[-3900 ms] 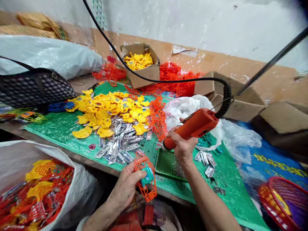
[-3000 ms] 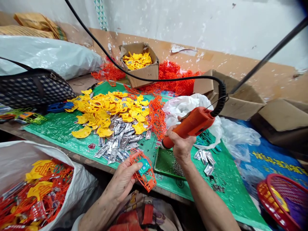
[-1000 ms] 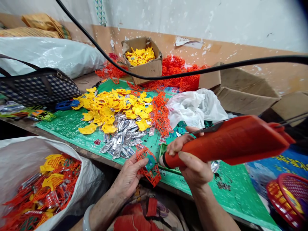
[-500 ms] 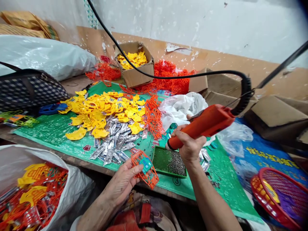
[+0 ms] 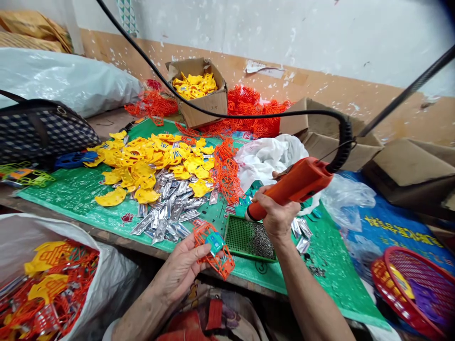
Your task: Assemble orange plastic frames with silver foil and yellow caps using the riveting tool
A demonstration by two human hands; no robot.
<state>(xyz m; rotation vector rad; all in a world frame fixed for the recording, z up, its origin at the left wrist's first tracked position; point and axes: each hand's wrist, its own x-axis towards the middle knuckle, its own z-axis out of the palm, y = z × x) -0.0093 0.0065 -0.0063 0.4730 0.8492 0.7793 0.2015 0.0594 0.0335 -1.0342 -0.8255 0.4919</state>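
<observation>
Left hand (image 5: pixel 188 255): clamped on one orange openwork frame (image 5: pixel 225 268), thumb on top and fingers beneath; a teal piece (image 5: pixel 215 241) sits in the middle of the frame, which is held tilted in front of the near edge of the surface (image 5: pixel 76 196). Right hand (image 5: pixel 278 215): wrapped firmly around one orange-red power tool (image 5: pixel 298 182), nose down and to the left, black cable (image 5: pixel 249 115) running from its rear end. Change noted: a second ago the tool's nose stood right at the teal piece; now it is withdrawn to the far rim of a green perforated tray (image 5: pixel 237 232), while the left hand keeps its grip on the frame. Meaning, by judgement: tool and frame are apart, so nothing is being driven into the piece at this instant, and the nose is placed by the tray's contents. Whether nose and tray touch cannot be told. In the tray, right half: small grey metal bits (image 5: pixel 262 240), too small to identify, probably screws. Beyond the left hand: a pile of silvery strips (image 5: pixel 167 203), with yellow pieces (image 5: pixel 138 156) heaped behind and partly over them. Beside these: loose orange frames (image 5: pixel 227 173). Lower left: a white sack (image 5: pixel 115 270) of mixed parts.
</observation>
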